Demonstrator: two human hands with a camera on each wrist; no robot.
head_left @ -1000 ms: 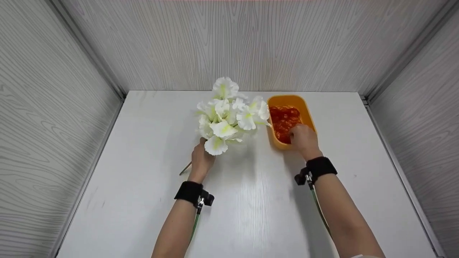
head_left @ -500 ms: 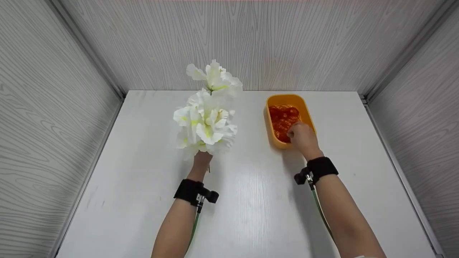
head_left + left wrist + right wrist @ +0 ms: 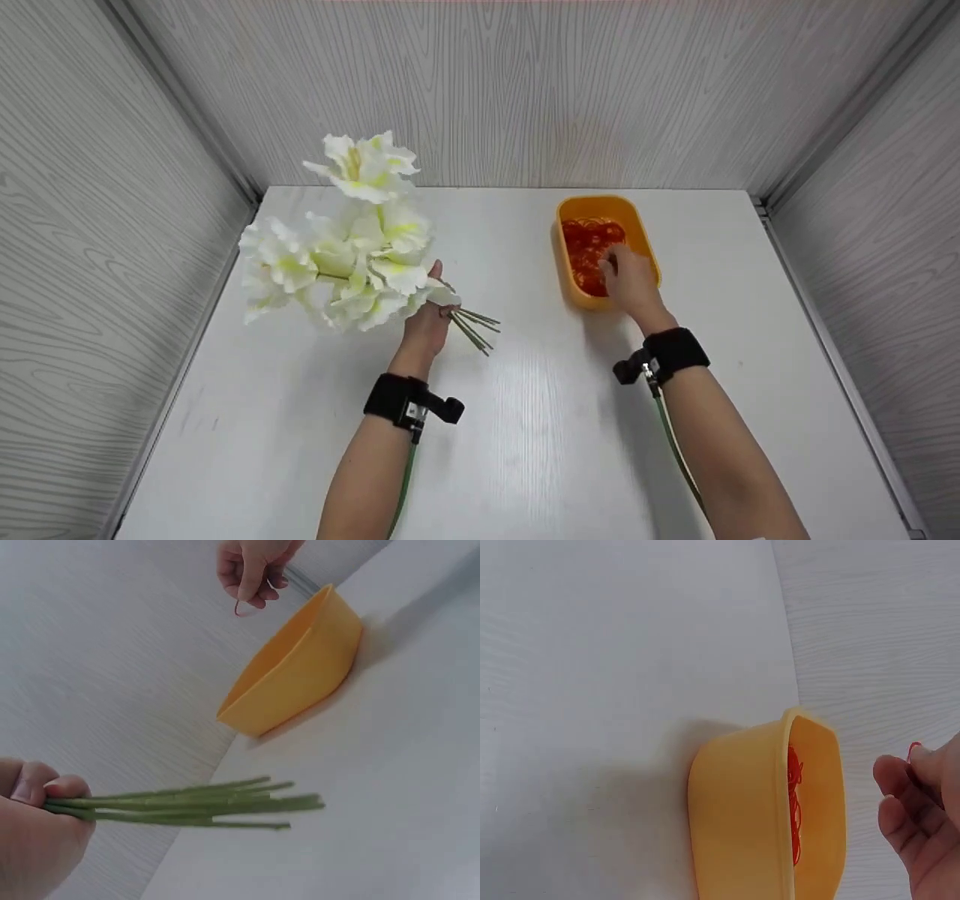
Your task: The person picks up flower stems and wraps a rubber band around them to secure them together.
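My left hand (image 3: 429, 324) grips a bunch of white artificial flowers (image 3: 367, 255) by their green stems (image 3: 187, 806). The blooms lean to the left, and the cut stem ends poke out to the right of the fist. Above the yellow container (image 3: 645, 247), my right hand (image 3: 634, 281) pinches a thin red rubber band (image 3: 238, 609) between thumb and fingers. A small loop of it shows past the fingertips in both wrist views. More red rubber bands (image 3: 589, 255) lie heaped inside the container.
The container stands on the white table (image 3: 525, 450) toward the back right. A wood-grain panel (image 3: 525, 90) closes off the back, with similar panels at left and right. Black wrist straps (image 3: 394, 401) with small cameras and green cables are on both arms.
My left hand has turned the flowers: the blooms swung from right to left and the stem ends now point right. The right hand has lifted slightly over the container.
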